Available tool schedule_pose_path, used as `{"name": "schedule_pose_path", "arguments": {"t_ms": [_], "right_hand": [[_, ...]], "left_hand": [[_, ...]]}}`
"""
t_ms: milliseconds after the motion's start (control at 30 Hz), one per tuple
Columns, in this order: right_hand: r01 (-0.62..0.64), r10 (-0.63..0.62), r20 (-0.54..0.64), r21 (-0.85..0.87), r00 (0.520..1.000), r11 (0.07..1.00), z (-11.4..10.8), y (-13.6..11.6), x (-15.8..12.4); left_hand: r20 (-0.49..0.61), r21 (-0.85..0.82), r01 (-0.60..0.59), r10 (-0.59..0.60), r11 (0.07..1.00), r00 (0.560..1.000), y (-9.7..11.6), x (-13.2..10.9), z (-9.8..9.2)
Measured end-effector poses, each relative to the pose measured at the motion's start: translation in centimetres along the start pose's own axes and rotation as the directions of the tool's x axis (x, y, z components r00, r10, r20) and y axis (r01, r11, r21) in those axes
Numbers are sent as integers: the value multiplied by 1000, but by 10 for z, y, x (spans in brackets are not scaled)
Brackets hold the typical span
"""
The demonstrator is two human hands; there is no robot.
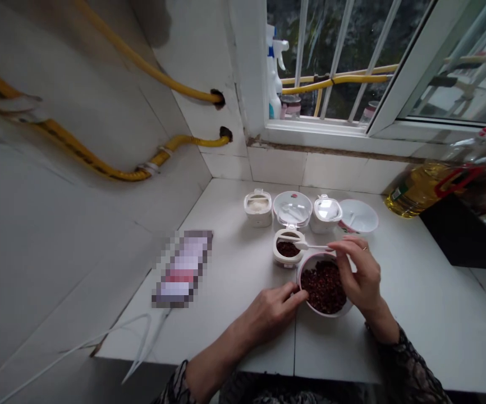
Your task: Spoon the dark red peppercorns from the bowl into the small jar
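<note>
Left hand (271,308): fingers gripping rim of smooth bowl (340,311). Squarish white jar (288,261) just beyond, both on pale tiled tabletop (243,269); slim spoon (316,247), tip at jar's mouth. In bowl, coarse dark-red flakes (324,287). Right hand (360,274): fingers pinching spoon handle.

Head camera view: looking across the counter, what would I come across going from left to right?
A pixelated phone-like object → the person's left hand → a bowl of dark red flakes → the right hand → a bottle of yellow liquid.
</note>
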State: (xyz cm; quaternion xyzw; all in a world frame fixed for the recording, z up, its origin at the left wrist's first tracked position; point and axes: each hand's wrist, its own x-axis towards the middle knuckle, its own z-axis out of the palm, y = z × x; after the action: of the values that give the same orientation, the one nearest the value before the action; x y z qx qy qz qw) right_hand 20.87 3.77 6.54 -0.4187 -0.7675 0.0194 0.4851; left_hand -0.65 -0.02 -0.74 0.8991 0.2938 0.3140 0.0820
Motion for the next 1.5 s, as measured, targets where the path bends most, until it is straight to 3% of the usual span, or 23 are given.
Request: {"name": "schedule_pose_path", "arguments": {"t_ms": [67, 133, 267, 367, 433, 567, 767, 867, 967, 1300, 1500], "right_hand": [[-73, 73, -55, 11, 996, 997, -7, 6, -1], [-91, 91, -25, -15, 996, 996, -12, 12, -3], [7, 18, 183, -137, 983, 991, -8, 15, -4], [22, 17, 303, -125, 953, 992, -1, 11, -5], [-45, 71, 314, -91, 947, 995, 2, 9, -7], [-278, 277, 224, -28, 935, 960, 0, 12, -8], [-597, 569, 203, 128, 797, 792, -6, 12, -3], [-682, 639, 238, 223, 731, 697, -6, 12, -3], [-712, 670, 244, 283, 701, 642, -5, 11, -3], [-680, 653, 204, 317, 729, 661, -6, 10, -3], [-632, 612, 158, 205, 775, 747, -6, 11, -4]], "left_hand": [[-5, -1, -3, 3, 1000, 1000, 0, 0, 0], [-12, -5, -5, 5, 1000, 1000, -1, 0, 1], [-6, -8, -6, 6, 1000, 1000, -1, 0, 0], [-4, -8, -4, 4, 1000, 1000, -1, 1, -1], [-8, -14, -5, 5, 1000, 1000, -1, 1, -1], [-14, -20, -11, 11, 1000, 1000, -2, 1, -1], [-2, -21, -6, 6, 1000, 1000, -1, 0, -1], [-1, -23, -5, 5, 1000, 1000, -1, 0, -1], [-4, -24, -8, 7, 1000, 1000, -1, 0, -1], [-4, -24, -12, 12, 1000, 1000, -3, -2, 1], [-6, -19, -9, 9, 1000, 1000, -3, -2, 1]]}}
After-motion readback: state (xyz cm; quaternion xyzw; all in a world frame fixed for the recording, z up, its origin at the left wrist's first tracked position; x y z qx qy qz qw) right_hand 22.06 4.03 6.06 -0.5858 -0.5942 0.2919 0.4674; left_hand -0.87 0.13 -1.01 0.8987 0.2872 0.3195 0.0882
